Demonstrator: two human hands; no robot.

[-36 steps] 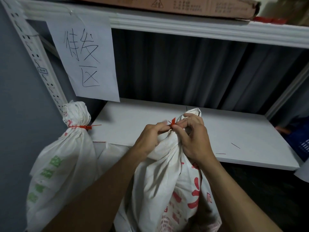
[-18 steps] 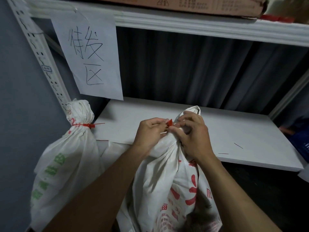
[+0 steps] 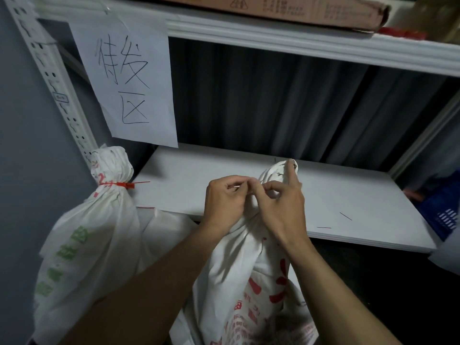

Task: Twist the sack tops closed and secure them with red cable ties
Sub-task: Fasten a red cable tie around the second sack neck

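A white sack with red print (image 3: 239, 277) stands in front of me, its top gathered into a twisted neck (image 3: 278, 171). My left hand (image 3: 225, 204) and my right hand (image 3: 280, 207) meet at that neck, fingertips pinched together on the cable tie, which the fingers hide. A second white sack with green print (image 3: 82, 245) stands at the left, its neck bound by a red cable tie (image 3: 122, 184) whose tail sticks out to the right.
A white shelf board (image 3: 348, 195) lies behind the sacks, with two thin dark strips on it (image 3: 345, 216). A handwritten paper sign (image 3: 129, 78) hangs from the upper shelf. A perforated rack post (image 3: 49, 70) rises at the left, a blue crate (image 3: 443, 215) sits at the right.
The red tie head visible between my fingertips earlier is now covered by my fingers. Both hands have closed in tighter on the sack neck.
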